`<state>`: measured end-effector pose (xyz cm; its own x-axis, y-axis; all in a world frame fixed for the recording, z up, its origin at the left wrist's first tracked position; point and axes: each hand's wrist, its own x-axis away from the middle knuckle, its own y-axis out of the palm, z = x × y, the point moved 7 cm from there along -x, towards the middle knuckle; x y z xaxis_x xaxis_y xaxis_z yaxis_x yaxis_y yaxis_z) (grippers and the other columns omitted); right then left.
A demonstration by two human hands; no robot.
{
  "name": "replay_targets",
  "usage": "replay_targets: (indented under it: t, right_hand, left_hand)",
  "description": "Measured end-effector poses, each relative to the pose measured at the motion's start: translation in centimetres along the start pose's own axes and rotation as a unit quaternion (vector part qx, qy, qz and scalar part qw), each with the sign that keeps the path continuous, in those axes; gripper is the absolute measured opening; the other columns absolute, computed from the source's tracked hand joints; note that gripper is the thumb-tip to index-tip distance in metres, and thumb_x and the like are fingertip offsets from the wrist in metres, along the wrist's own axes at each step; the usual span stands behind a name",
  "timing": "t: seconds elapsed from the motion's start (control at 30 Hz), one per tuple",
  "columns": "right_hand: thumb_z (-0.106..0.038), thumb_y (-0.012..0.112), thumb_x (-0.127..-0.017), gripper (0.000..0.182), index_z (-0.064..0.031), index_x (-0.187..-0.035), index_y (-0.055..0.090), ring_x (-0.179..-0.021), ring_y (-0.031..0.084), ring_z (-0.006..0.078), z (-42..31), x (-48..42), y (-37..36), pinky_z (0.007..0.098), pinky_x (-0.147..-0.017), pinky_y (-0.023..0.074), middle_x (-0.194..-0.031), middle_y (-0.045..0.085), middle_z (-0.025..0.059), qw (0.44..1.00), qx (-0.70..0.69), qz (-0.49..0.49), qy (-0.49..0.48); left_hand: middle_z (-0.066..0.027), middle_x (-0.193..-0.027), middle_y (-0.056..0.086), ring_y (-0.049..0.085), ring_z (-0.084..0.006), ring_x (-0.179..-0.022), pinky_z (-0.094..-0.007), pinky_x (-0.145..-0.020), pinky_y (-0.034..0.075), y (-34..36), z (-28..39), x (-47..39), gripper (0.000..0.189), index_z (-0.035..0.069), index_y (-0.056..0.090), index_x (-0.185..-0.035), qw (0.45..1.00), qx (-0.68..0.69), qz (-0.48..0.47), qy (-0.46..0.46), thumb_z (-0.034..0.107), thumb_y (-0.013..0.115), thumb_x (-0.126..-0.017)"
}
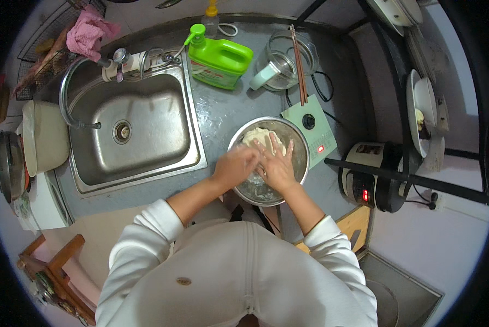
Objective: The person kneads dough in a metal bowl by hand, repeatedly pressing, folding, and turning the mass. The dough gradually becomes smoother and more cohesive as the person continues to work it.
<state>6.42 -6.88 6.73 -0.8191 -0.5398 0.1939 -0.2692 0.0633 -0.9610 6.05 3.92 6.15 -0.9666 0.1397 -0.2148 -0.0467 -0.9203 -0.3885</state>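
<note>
A lump of pale dough (253, 135) lies at the far side of a round stainless steel bowl (297, 173). My right hand (278, 166) reaches into the bowl with its fingers spread. Its fingertips rest over the dough, and bits of dough or flour cling to the fingers. Motion blurs my left hand (237, 164), which is above the bowl's left side, close against the right hand. Its fingers look bent, but what they touch is hidden. White flour marks the bowl's bottom near me.
A kitchen scale (319, 141) with a lit display sits right of the bowl, chopsticks (299, 69) reaching over its edge. Behind are a glass jug (279, 67) and a green detergent bottle (224, 59). A steel sink (146, 122) lies left, a rice cooker (357, 180) right.
</note>
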Motion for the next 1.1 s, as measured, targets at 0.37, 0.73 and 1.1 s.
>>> replay_targets:
  t: [0.37,0.73,1.1]
  right_hand:
    - [-0.028,0.068,-0.068,0.028,-0.0194,-0.095,0.066,-0.134,0.018,0.0292,-2.6,4.3,-2.0,0.0700,-0.098,0.0064,-0.128,0.046,0.0019,0.992,-0.044,0.010,-0.114]
    - [-0.036,0.070,-0.068,0.030,-0.0272,-0.096,0.067,-0.134,0.017,0.0343,-3.1,6.9,-4.0,0.0684,-0.097,0.0040,-0.134,0.042,-0.0021,0.972,-0.091,0.089,-0.198]
    - [-0.033,0.072,-0.063,0.034,-0.0239,-0.096,0.068,-0.135,0.007,0.0374,-1.7,7.1,-4.9,0.0675,-0.099,0.0053,-0.145,0.020,0.0077,0.988,-0.076,0.071,-0.116]
  left_hand:
    - [-0.0049,-0.062,0.059,0.050,-0.0095,-0.061,-0.0269,-0.059,0.043,4.6,0.0,-1.2,0.032,0.001,0.066,-0.074,0.906,0.143,-0.338,-0.212,0.032,0.063,-0.080]
    - [0.0024,-0.075,0.057,0.050,-0.0063,-0.064,-0.0209,-0.052,0.040,4.4,-1.8,0.8,0.017,0.006,0.060,-0.083,0.823,0.312,-0.304,-0.364,0.022,0.056,-0.084]
    - [0.0002,-0.074,0.059,0.048,-0.0065,-0.064,-0.0212,-0.054,0.037,4.5,2.4,2.0,0.032,0.002,0.064,-0.093,0.856,0.297,-0.314,-0.282,0.032,0.056,-0.087]
